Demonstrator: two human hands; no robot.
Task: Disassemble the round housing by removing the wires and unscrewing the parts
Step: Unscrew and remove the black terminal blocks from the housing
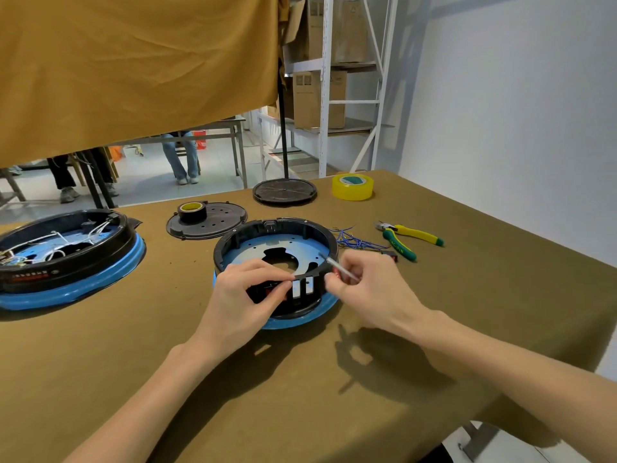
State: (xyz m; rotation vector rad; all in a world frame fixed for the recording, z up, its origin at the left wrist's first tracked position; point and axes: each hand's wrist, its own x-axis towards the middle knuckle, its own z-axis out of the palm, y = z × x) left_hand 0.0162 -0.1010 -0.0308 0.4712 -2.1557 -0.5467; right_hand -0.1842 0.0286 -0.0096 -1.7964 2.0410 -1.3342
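The round housing [277,259] sits on the table [300,379] right before me. My left hand [248,292] pinches its near wall. My right hand [362,284] grips a thin screwdriver [337,267]. I think I am unscrewing; next the tip must find a screw.

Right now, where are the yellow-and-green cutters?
In the head view the cutters lie on the table, right of the round housing, beside the loose blue wires and nearer than the yellow tape roll.

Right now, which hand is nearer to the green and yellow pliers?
The right hand. It is just left of the pliers; the left hand is farther off, at the round housing's near rim.
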